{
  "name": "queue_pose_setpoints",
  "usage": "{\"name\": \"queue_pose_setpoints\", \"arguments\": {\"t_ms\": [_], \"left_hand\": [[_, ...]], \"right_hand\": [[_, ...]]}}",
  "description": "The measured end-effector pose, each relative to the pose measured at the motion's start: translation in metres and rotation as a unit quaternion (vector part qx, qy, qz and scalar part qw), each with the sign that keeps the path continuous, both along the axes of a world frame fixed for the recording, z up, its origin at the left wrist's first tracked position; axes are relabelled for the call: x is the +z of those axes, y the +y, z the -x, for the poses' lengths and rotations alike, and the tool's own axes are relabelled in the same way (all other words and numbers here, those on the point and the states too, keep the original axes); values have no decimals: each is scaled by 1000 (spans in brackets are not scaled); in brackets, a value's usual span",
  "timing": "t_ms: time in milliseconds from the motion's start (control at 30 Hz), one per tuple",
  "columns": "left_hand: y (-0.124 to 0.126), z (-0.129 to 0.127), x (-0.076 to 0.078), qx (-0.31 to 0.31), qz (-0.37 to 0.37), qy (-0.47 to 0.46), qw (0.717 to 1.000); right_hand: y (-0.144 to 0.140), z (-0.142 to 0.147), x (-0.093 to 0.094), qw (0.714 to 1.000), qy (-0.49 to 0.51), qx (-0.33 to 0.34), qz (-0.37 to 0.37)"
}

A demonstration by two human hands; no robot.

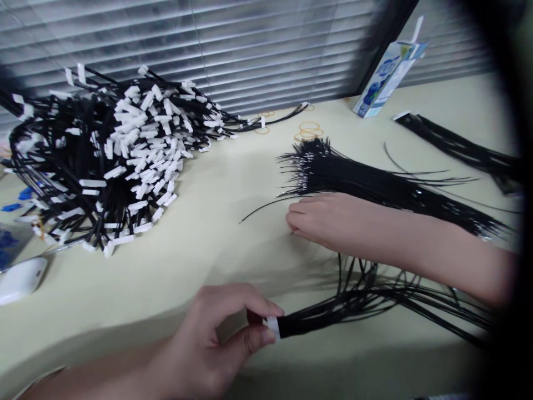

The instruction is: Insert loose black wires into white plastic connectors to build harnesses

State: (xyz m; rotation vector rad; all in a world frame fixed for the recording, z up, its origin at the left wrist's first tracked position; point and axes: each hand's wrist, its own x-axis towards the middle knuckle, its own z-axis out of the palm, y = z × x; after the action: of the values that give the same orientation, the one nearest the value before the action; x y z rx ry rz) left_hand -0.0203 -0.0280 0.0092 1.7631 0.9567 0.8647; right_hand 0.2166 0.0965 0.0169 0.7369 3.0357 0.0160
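The person's left hand has its grip pinched narrow on a white connector at one end of a black wire harness. The strands extend from that grip toward the right side of the tabletop. The right hand is just beside a loose wire bundle, nearer the far edge; whether its grip holds anything cannot be told.

On my feed I count one left hand and one right hand, one white connector at the left fingertips, one sheaf of loose black wires, one carton and one rounded white object. I count one heap of white-ended cables, its pieces too overlapped to number, like the rubber bands.
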Motion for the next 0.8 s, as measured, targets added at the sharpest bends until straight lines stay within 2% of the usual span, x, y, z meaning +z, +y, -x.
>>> {"name": "queue_pose_setpoints", "arguments": {"t_ms": [100, 200, 367, 433, 533, 700, 800], "left_hand": [[1, 0, -1, 6, 13, -7, 1000], [2, -1, -1, 8, 36, -15, 999], [2, -2, -2, 26, 58, -13, 998], [1, -2, -2, 31, 68, -14, 997], [2, -2, 0, 35, 90, -21, 995], [5, -2, 0, 47, 124, -34, 991], [6, -2, -1, 48, 153, -53, 986]], "right_hand": [[1, 3, -2, 1000, -26, 10, -11], [4, 13, -6, 998, -7, 46, -42], [15, 44, -9, 986, 32, 72, -145], [19, 57, -8, 983, 37, 78, -161], [23, 71, -8, 986, 28, 101, -131], [27, 74, -8, 991, 62, 120, -24], [30, 72, -8, 991, 70, 113, -9]]}}
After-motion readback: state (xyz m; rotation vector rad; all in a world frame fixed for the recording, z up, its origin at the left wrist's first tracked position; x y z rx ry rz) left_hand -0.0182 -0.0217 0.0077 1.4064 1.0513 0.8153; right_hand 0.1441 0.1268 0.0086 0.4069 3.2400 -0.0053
